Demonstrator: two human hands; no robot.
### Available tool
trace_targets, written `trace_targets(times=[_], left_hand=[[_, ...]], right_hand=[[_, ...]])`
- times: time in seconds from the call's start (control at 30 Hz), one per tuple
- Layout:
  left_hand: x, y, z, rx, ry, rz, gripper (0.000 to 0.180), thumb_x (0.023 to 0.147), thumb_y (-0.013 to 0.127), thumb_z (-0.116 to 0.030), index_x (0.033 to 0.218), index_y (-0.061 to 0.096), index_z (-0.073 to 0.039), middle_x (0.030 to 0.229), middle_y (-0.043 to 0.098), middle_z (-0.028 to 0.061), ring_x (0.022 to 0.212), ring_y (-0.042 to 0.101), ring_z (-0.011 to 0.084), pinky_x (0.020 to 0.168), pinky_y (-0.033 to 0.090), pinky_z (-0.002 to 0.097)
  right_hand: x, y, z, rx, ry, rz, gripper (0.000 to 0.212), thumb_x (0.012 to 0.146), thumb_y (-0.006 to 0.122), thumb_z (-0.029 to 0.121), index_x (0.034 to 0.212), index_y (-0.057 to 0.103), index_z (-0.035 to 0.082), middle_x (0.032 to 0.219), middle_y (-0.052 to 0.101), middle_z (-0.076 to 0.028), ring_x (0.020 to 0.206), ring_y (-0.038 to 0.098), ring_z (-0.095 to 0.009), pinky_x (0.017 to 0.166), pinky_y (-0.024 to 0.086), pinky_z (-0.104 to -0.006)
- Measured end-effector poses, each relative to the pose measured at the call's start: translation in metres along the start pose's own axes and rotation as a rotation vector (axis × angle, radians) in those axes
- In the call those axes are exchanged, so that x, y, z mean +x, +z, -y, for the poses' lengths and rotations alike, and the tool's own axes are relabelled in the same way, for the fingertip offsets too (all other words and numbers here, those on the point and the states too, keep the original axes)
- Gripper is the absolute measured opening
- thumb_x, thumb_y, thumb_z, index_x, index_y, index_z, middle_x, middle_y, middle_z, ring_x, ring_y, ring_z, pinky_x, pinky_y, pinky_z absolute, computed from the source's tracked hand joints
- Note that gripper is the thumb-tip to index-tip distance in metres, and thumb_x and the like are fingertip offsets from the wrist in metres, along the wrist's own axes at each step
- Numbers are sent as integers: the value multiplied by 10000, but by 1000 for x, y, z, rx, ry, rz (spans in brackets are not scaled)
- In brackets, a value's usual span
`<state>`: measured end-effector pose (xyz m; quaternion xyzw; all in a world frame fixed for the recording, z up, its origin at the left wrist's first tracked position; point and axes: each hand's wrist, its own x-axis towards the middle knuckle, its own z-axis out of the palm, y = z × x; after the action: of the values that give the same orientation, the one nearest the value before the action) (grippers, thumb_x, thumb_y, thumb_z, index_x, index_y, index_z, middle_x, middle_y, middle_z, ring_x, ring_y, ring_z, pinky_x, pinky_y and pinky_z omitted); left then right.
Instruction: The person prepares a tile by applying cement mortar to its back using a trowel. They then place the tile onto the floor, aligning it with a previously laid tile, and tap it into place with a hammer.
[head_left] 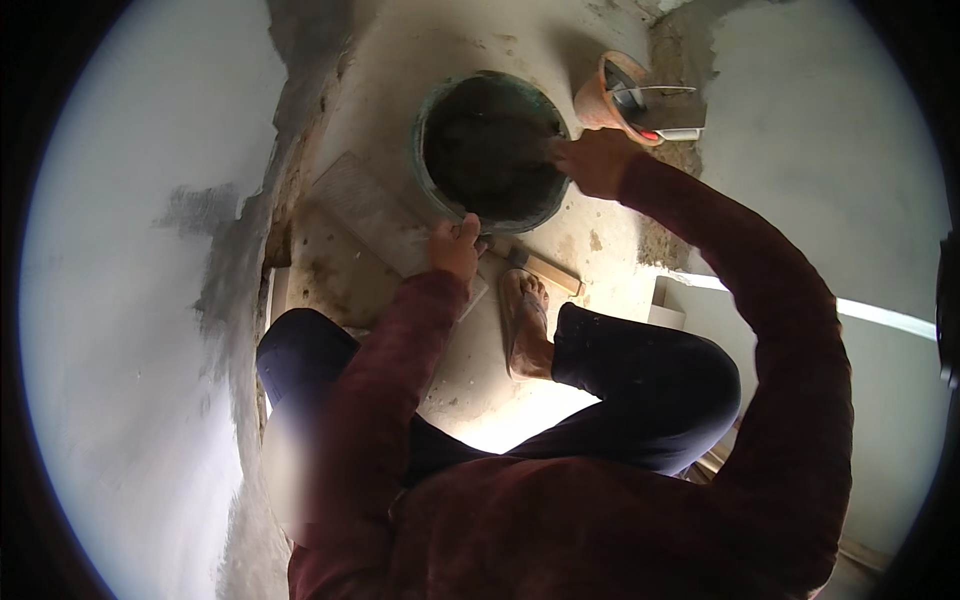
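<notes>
A round green tub (pixel 420 165) stands on the floor ahead of me, with a dark, wet-looking mix (pixel 490 150) inside. My right hand (pixel 597 163) is closed over the tub's right rim, fingers toward the mix. Whatever it grips is hidden in the dark and blurred. My left hand (pixel 455 247) is at the near rim, thumb up and fingers curled, seemingly gripping the edge. Beneath and left of that hand lies a long, flat grey board (pixel 365 205). A piece of wood with a dark end (pixel 550 272) rests on the floor just right of it.
A small orange bucket (pixel 594 103) holding tools leans beyond my right hand. My foot (pixel 527 320) is just short of the wood. Pale walls with patchy grey plaster (pixel 225 250) rise closely on the left, and a pale surface (pixel 830 150) stands on the right.
</notes>
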<state>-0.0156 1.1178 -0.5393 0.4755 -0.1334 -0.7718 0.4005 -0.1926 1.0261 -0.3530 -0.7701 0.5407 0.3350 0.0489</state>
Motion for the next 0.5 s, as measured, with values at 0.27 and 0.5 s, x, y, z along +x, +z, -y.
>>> trace_targets(times=[0.27, 0.5], left_hand=[[-3, 12, -8, 64, -19, 11, 246, 919, 581, -218, 1025, 495, -14, 1002, 512, 70, 889, 551, 163, 818, 529, 336], [-4, 4, -11, 83, 7, 85, 317, 904, 616, -256, 1039, 489, 1, 996, 525, 59, 895, 548, 155, 834, 495, 338]], right_hand=[[58, 46, 12, 131, -53, 45, 216, 713, 587, 170, 794, 649, -21, 847, 665, -226, 817, 664, -366, 713, 533, -457], [-18, 16, 34, -79, -229, -42, 368, 796, 533, 97, 1129, 530, -58, 813, 654, -192, 752, 666, -321, 637, 527, -439]])
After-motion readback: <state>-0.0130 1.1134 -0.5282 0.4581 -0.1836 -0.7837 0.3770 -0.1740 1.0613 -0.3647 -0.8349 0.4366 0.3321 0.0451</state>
